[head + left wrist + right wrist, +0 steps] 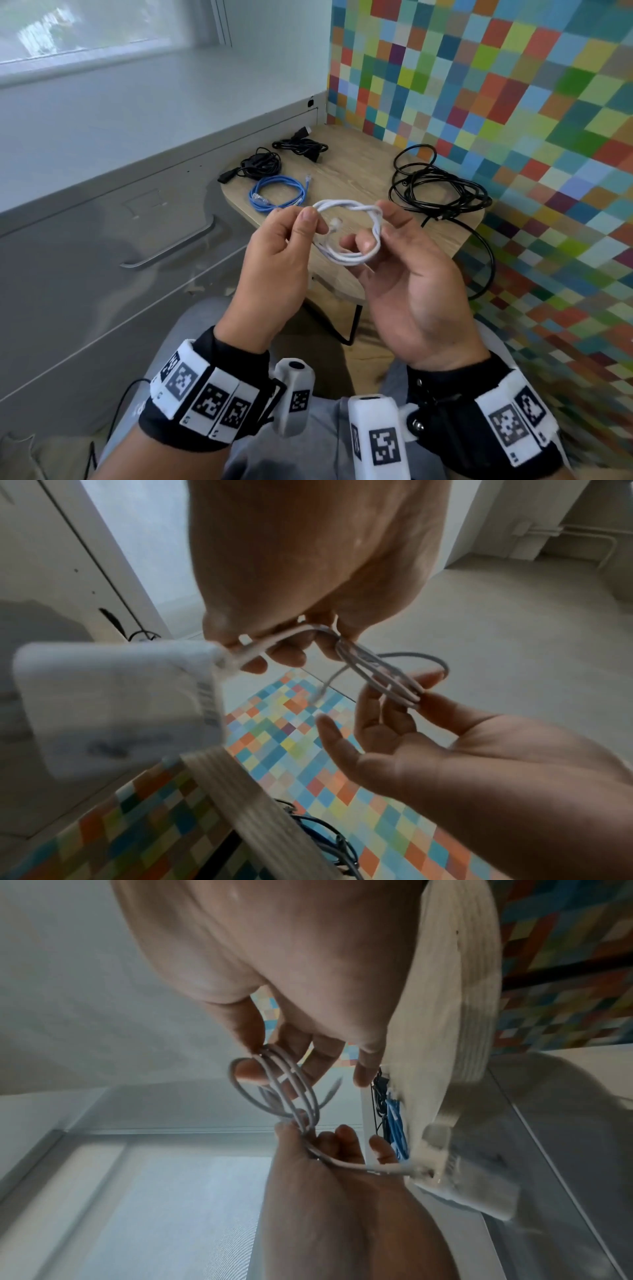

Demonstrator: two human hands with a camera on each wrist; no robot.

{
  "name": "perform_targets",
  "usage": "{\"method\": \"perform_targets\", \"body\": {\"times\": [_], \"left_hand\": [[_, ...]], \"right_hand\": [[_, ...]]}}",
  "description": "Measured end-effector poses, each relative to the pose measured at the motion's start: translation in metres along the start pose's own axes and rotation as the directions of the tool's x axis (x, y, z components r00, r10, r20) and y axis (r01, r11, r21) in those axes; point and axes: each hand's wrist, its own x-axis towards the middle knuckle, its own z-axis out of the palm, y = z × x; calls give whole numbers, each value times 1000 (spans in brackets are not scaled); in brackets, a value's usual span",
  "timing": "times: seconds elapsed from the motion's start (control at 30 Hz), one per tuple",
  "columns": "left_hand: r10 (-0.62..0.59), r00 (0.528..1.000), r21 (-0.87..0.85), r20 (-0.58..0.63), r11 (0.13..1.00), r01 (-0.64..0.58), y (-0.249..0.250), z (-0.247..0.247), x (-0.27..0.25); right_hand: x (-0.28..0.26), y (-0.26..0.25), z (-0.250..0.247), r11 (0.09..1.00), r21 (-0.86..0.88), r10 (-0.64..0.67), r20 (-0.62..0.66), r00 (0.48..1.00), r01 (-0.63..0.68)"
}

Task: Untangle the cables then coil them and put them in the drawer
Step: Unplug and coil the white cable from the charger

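Drawer (102, 219): I saw it closed, off to the left of my left hand; nothing had gone in.
Finished coils: beyond my left hand I counted 3 on the small table (352, 161), namely 2 black bundles (262, 164) (301, 146) and the blue cable (278, 192).
Left hand (277, 253): fingers curled, thumb and forefinger pinching the left side of the white cable (349, 233), with its white charger block (116, 707) hanging below that hand.
White cable: held in the air between my 2 hands, above the table's near edge, wound into a small ring of several turns with 1 end twisted around the loop.
Right hand (407, 274): half open, thumb and fingertips pinching the ring's right side, the other fingers loose.
Loose black cable (442, 192): beyond my right hand it sprawled uncoiled, 1 strand drooping off the table edge.
Progress: I judged it roughly past halfway; securing the white coil, coiling that black cable, and stowing everything were left.
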Motion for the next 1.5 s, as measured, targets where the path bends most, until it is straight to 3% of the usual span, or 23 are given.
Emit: {"method": "perform_targets", "body": {"times": [0.13,0.23,0.37,0.43,0.53,0.63,0.73,0.8,0.93,1.07,1.33,1.5], "left_hand": [[53,998,58,46,997,-56,3,2,-3],[98,994,96,49,990,-103,5,0,-3],[126,990,120,66,984,-133,5,-4,-3],[142,987,123,75,981,-151,6,-7,-2],[149,984,151,96,975,-162,5,-12,-1],[126,986,188,105,971,-144,3,-16,1],[113,988,209,103,969,-132,2,-22,2],[125,987,207,96,968,-143,3,-24,2],[129,986,203,108,968,-149,2,-24,2],[41,992,92,116,994,-52,1,-30,6],[6,997,-78,78,997,0,13,-21,2],[17,996,-72,83,997,-11,21,-7,-6]], "right_hand": [[1,-2,-6,1000,5,30,49,998,-30],[1,0,-5,971,-233,-53,16,998,56],[6,9,-16,729,-667,-259,-61,964,154],[9,10,-23,617,-774,-319,-82,944,141],[10,5,-24,693,-715,-276,-142,951,94],[8,-2,-23,847,-532,-70,-162,984,-27],[8,-12,-27,914,-368,151,-82,985,-171],[8,-17,-30,921,-330,211,-31,977,-209],[9,-18,-32,900,-396,164,-79,983,-182],[6,-19,-30,863,-487,112,-82,990,-137],[-1,-2,-9,920,-361,156,-28,987,-155],[0,8,-3,877,-477,-120,-113,986,52]]}}
